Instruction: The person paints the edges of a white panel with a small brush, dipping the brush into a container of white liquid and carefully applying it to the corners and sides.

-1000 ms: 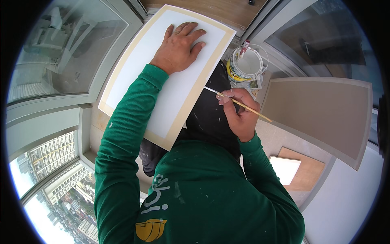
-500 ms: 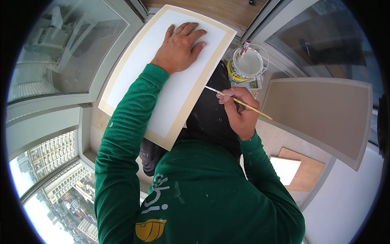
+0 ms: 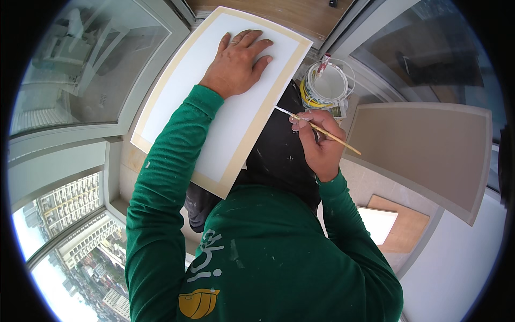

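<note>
Across my lap lies a white panel (image 3: 229,138) with a beige border along its edges. My left hand (image 3: 234,63) rests flat on the panel's upper part, fingers spread. In my right hand (image 3: 321,140) is a thin paintbrush (image 3: 343,142) with a light wooden handle, pinched between thumb and fingers. The brush's whitened tip meets or nearly meets the panel's right edge; I cannot tell whether it touches. White smears mark the right fingertips.
Beyond my right hand stands a paint bucket (image 3: 328,83) with a wire handle and a red-handled brush (image 3: 323,63) in it. A greyish-brown panel (image 3: 421,145) leans at the right. Below it lie a white board (image 3: 377,224) and a brown board (image 3: 410,224). Glass doors (image 3: 91,59) flank me.
My right hand and the paintbrush have shifted slightly up and to the right, along the panel's right edge. My left hand and the panel have stayed in place.
</note>
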`<state>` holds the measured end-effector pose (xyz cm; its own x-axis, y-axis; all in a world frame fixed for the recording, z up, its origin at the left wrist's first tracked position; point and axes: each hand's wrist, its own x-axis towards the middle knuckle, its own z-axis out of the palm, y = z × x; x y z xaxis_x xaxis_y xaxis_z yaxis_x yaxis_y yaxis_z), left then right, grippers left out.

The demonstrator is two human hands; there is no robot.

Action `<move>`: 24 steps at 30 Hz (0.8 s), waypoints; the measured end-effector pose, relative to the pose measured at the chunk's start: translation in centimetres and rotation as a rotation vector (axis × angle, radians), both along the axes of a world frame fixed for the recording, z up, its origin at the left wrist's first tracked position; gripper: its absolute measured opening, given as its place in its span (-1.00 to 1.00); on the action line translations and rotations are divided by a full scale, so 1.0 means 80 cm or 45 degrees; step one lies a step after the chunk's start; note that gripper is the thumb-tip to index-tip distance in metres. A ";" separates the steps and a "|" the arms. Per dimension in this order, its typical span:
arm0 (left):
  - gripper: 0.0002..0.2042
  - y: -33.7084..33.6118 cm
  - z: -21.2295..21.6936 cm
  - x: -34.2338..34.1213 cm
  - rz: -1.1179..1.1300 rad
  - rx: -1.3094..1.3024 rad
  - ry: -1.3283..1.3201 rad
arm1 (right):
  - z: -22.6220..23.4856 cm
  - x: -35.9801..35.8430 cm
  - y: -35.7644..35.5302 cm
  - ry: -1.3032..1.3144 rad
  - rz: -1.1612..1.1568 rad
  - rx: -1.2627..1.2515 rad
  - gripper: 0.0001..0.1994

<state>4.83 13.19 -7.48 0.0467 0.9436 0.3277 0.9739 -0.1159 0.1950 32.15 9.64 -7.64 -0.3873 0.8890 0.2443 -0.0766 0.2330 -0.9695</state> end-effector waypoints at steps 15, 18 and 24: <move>-0.61 0.000 0.000 0.001 0.006 -0.002 -0.002 | 0.002 0.003 0.006 -0.118 0.017 0.047 -0.89; -0.61 0.001 -0.001 0.000 0.002 0.008 -0.001 | 0.002 0.003 -0.002 -0.146 0.061 0.085 -0.88; -0.60 0.001 0.000 0.000 -0.003 -0.001 -0.004 | 0.015 0.005 -0.022 -0.187 0.162 0.124 -0.87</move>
